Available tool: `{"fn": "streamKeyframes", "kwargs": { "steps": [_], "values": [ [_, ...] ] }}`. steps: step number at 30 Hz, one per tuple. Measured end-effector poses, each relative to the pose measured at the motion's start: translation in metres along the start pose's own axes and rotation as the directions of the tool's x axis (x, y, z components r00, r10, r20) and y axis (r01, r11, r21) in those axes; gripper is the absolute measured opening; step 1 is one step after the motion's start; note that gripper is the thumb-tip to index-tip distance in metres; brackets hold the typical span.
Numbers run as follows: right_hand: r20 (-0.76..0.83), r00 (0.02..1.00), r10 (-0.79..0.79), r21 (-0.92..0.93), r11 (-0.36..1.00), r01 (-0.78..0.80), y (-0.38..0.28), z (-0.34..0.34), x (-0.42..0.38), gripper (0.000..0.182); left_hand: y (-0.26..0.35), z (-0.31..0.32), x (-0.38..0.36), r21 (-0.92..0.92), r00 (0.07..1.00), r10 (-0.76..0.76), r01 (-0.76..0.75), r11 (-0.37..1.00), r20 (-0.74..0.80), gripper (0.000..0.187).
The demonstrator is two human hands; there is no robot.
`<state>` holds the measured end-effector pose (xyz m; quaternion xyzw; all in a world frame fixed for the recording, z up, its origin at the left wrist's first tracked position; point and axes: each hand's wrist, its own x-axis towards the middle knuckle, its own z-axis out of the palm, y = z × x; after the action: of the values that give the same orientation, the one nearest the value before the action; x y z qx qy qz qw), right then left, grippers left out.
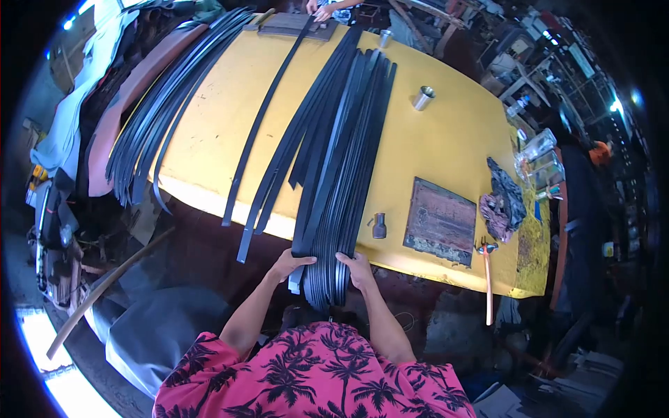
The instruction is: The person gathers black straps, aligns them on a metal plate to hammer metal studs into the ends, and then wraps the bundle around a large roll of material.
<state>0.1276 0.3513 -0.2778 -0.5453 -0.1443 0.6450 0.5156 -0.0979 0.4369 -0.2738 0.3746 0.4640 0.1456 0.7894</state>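
A thick bundle of long black strips lies over the yellow table, its near end hanging past the front edge. My left hand grips the bundle's left side near that end, thumb on top. On the right side, my right hand holds the same bundle, thumb also on top. Just left of it, looser black strips fan out. One single strip runs apart from them to the far side, where another person's hands touch its end over a dark board.
More black strips hang over the table's left side. On the yellow table stand metal cups, a small dark bottle, a dark slab, a crumpled plastic bag and a hammer at the front edge.
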Motion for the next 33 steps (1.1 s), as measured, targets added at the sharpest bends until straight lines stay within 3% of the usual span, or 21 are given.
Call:
{"fn": "streamKeyframes", "kwargs": {
  "steps": [4, 10, 12, 23, 27, 29, 33],
  "values": [
    [-0.081, 0.995, -0.057, -0.046, 0.998, 0.053, -0.006, 0.003, -0.012, 0.023, 0.012, 0.007, -0.011, 0.019, 0.990, 0.116, -0.114, 0.993, -0.080, 0.067],
    [-0.105, 0.988, -0.112, -0.035, 0.993, 0.109, -0.011, 0.008, -0.020, 0.025, -0.008, 0.000, -0.001, 0.108, 0.975, 0.127, -0.109, 0.988, -0.180, 0.068],
    [-0.117, 0.977, -0.177, -0.129, 0.978, 0.162, -0.008, 0.011, -0.022, 0.025, -0.006, 0.004, -0.005, 0.098, 0.960, 0.186, -0.169, 0.981, -0.210, 0.065],
    [-0.130, 0.910, -0.395, -0.397, 0.861, 0.317, 0.016, 0.013, -0.008, 0.043, -0.006, -0.001, -0.009, 0.166, 0.963, 0.161, -0.126, 0.978, -0.218, 0.063],
    [-0.090, 0.918, -0.387, -0.354, 0.874, 0.333, 0.006, 0.024, -0.017, 0.045, -0.003, 0.002, -0.018, 0.163, 0.963, 0.179, -0.147, 0.976, -0.203, 0.064],
    [-0.153, 0.948, -0.279, -0.254, 0.938, 0.235, 0.002, 0.026, -0.022, 0.046, -0.004, 0.002, -0.017, 0.155, 0.959, 0.198, -0.168, 0.973, -0.201, 0.064],
    [-0.122, 0.972, -0.200, -0.149, 0.972, 0.181, 0.007, 0.016, -0.009, 0.042, -0.001, 0.003, -0.016, 0.155, 0.956, 0.221, -0.193, 0.969, -0.193, 0.062]
  ]
}}
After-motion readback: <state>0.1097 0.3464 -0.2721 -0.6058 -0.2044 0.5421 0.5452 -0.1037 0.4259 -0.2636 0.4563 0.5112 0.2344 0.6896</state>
